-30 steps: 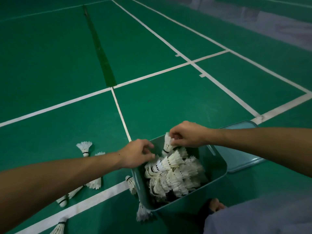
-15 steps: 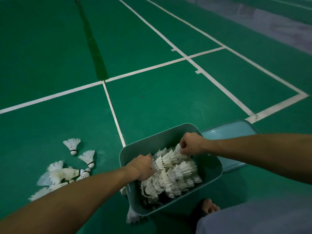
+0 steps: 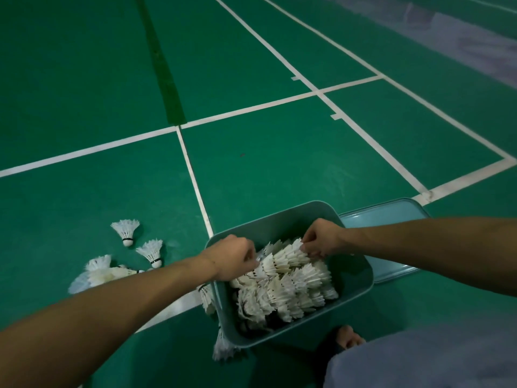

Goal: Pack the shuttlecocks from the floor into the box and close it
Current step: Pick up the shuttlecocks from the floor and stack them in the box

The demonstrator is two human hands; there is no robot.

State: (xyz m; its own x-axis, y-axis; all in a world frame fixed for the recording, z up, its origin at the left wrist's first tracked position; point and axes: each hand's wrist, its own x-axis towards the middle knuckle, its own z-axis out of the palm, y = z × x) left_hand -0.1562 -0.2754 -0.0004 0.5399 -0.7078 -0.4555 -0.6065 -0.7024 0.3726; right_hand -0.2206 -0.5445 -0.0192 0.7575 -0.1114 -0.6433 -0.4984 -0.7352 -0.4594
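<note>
A teal plastic box point(image 3: 354, 287) stands open on the green court floor, holding rows of white stacked shuttlecocks point(image 3: 288, 287). My left hand point(image 3: 233, 260) and my right hand point(image 3: 321, 239) are both down inside the box, each pinching one end of the top stack of shuttlecocks point(image 3: 282, 256). Several loose shuttlecocks point(image 3: 127, 232) lie on the floor left of the box, partly hidden by my left forearm. Two more rest against the box's left and front wall point(image 3: 223, 345). The light-blue lid point(image 3: 391, 233) lies flat behind the box on the right.
White court lines point(image 3: 195, 186) cross the green floor; one runs under the box's left corner. My bare toes point(image 3: 348, 336) and a grey-clothed knee point(image 3: 433, 357) sit just in front of the box at the lower right.
Both hands have lowered the stack of shuttlecocks from above the rim down onto the pile in the box. The view has shifted, showing more loose shuttlecocks on the left.
</note>
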